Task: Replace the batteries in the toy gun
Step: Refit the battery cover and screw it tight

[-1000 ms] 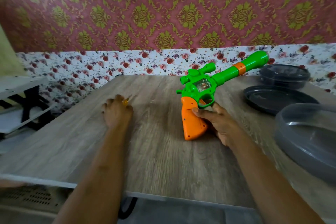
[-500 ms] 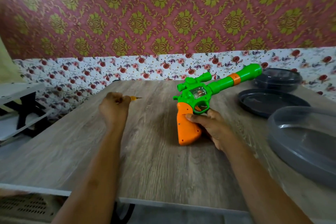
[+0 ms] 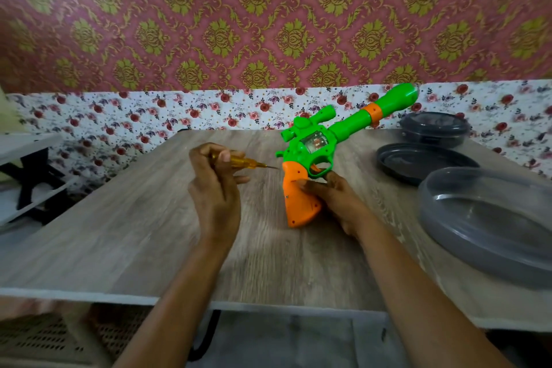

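A green toy gun (image 3: 334,136) with an orange grip stands on its grip's butt on the wooden table (image 3: 128,236), barrel pointing up to the right. My right hand (image 3: 337,203) holds the orange grip from the right side, thumb across it. My left hand (image 3: 215,185) is raised over the table and grips a small yellow screwdriver (image 3: 245,162). The screwdriver's thin metal tip points right, a short way from the top of the orange grip. No batteries are in view.
Three dark plastic containers sit on the right: a lidded round one (image 3: 433,128) at the back, a shallow dish (image 3: 418,161) in front of it, a large oval one (image 3: 490,218) nearest. A white shelf (image 3: 27,164) stands left of the table.
My left hand lifted the screwdriver off the table and carried it right, towards the gun's grip. My right hand kept hold of the gun, which stands slightly more upright.
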Demonstrator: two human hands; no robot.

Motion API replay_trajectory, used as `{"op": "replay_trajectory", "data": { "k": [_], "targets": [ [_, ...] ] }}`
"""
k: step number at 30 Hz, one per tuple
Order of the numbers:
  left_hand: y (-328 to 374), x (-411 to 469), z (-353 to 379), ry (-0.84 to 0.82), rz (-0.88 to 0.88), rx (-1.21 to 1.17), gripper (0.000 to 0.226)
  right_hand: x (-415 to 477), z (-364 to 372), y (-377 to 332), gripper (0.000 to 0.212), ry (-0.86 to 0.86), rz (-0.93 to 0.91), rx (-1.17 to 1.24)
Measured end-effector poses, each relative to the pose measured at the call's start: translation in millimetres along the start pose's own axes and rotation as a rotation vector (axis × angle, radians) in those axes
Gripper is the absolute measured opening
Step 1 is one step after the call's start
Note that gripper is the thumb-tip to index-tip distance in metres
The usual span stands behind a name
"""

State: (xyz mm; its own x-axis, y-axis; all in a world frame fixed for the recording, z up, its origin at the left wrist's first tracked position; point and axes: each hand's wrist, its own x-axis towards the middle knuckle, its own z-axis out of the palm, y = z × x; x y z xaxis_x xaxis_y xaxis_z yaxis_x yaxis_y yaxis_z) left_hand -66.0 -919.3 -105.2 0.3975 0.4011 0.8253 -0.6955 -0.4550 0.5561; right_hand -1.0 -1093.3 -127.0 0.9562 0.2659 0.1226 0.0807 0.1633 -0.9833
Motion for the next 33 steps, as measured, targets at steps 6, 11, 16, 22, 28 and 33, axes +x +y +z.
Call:
{"op": "replay_trajectory", "data": {
  "k": [6, 11, 16, 22, 28, 33],
  "targets": [
    [16, -20, -11, -0.047, 0.075, 0.007, 0.024, -24, 2, -10, 0.039, -0.06, -0.03, -0.014],
    [30, -35, -17, -0.048, 0.166, 0.004, 0.022, -50, 0, -6, 0.038, -0.109, -0.043, -0.018],
    [39, -49, -19, -0.085, 0.244, -0.003, 0.028, -54, -1, -4, 0.041, -0.039, -0.066, -0.026],
    [39, -51, -22, -0.083, 0.266, 0.0, 0.025, -53, -3, -3, 0.035, -0.042, -0.042, -0.039],
    [41, -51, -21, -0.087, 0.293, -0.003, 0.023, -52, -4, -3, 0.039, -0.054, -0.039, -0.027],
    [41, -51, -21, -0.103, 0.295, -0.004, 0.023, -52, -3, -2, 0.039, -0.045, -0.04, -0.031]
  ]
}}
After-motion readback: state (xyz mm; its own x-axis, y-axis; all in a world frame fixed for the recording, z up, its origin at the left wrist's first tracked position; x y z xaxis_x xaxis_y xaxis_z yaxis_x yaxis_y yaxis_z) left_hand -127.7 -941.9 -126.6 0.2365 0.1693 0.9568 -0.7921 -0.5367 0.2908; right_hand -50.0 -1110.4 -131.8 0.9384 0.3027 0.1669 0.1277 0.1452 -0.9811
